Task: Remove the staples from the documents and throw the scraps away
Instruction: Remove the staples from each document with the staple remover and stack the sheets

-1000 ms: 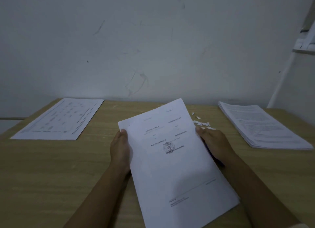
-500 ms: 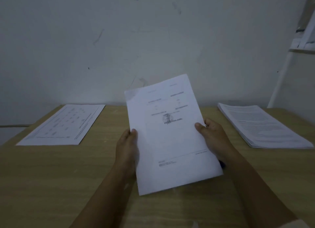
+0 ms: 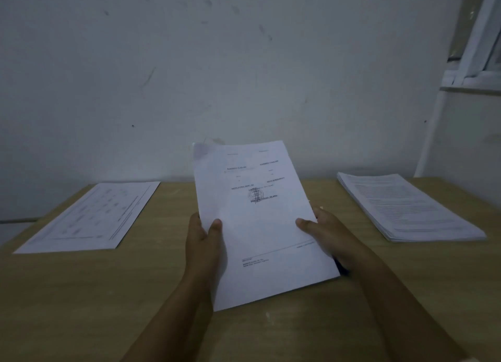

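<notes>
Two hands hold one document [image 3: 260,220] tilted up above the wooden surface [image 3: 81,294]. The left hand [image 3: 204,242] has its grip closed on the document's left edge, thumb on the front page, and the right hand [image 3: 328,234] pinches the right edge the same way. Left of the document lies a single sheet [image 3: 89,218]; right of it, a thick stack [image 3: 406,207].

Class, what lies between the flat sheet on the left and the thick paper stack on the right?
Head view: the document, held by the left hand and right hand.
</notes>
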